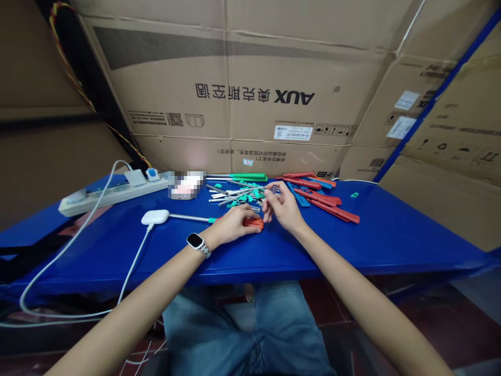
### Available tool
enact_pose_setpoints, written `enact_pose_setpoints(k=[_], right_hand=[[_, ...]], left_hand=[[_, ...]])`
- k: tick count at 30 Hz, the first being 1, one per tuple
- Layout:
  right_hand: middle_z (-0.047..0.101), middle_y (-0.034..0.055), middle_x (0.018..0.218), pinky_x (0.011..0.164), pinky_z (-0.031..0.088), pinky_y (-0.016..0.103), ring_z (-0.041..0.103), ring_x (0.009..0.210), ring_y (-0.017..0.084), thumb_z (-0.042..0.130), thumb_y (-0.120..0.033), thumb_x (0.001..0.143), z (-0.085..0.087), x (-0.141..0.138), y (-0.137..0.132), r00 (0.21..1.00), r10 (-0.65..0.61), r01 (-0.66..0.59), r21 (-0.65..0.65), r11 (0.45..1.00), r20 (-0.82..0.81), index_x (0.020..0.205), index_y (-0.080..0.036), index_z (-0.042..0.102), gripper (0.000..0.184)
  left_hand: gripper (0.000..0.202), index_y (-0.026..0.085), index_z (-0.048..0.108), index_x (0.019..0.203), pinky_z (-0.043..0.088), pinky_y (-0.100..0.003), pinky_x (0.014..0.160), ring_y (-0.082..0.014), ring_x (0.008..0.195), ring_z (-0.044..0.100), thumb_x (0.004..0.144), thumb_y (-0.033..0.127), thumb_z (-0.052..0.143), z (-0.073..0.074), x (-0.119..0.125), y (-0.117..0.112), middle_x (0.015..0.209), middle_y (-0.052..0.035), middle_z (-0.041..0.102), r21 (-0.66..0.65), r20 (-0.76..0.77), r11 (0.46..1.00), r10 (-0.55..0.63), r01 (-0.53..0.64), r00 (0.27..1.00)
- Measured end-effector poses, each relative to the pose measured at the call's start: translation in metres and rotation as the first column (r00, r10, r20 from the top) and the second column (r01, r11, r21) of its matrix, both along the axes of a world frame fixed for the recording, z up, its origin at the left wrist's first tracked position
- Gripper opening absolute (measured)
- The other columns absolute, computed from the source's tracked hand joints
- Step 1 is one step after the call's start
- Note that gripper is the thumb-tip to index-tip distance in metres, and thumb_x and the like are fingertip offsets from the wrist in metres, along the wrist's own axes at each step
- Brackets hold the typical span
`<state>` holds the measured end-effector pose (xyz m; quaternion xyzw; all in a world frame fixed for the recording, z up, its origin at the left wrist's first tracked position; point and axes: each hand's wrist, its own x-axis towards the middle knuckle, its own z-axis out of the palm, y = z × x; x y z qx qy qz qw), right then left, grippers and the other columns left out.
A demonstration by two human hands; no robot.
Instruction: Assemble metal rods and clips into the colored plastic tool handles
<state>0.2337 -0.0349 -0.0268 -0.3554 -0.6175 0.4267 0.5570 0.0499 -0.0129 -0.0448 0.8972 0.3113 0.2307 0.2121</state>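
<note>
My left hand (235, 225), with a smartwatch (195, 242) on the wrist, is closed round an orange-red tool handle (254, 223) that lies on the blue table (391, 235). My right hand (282, 208) sits just to the right of it, fingers curled in a pinch at the end of the handle; what they pinch is too small to make out. Right behind both hands lies a heap of metal shafts and teal parts (238, 194).
Red-handled tools (321, 197) lie at the back right, green-handled ones (246, 177) behind the heap. A white power strip (113, 192) sits at the back left, a white charger (155, 216) with its cable left of my hands. Cardboard boxes (250, 94) wall the back.
</note>
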Motion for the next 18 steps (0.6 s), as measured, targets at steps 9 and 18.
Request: enact_pose_setpoints(k=[9, 18], right_hand=[[0.069, -0.0009, 0.077, 0.034, 0.040, 0.020, 0.060, 0.044, 0.010, 0.077, -0.057, 0.072, 0.0024, 0.0005, 0.0076, 0.998, -0.055, 0.056, 0.064, 0.996, -0.014, 0.080, -0.022, 0.047, 0.047], [0.066, -0.0045, 0.071, 0.038, 0.050, 0.024, 0.055, 0.042, 0.010, 0.077, -0.054, 0.073, 0.0050, 0.0025, 0.0025, 0.996, 0.032, -0.034, -0.027, 0.999, -0.084, 0.101, -0.023, 0.056, 0.047]], left_hand=[[0.034, 0.017, 0.072, 0.113, 0.049, -0.035, 0.090, -0.0244, 0.096, 0.063, 0.084, 0.036, 0.073, -0.0025, 0.0052, -0.0041, 0.104, -0.0083, 0.063, 0.019, -0.009, 0.999, 0.050, -0.050, 0.999], [0.033, 0.017, 0.073, 0.112, 0.048, -0.034, 0.091, -0.0241, 0.097, 0.063, 0.084, 0.034, 0.074, -0.0030, 0.0058, -0.0039, 0.105, -0.0088, 0.065, 0.011, -0.002, 0.999, 0.053, -0.053, 0.999]])
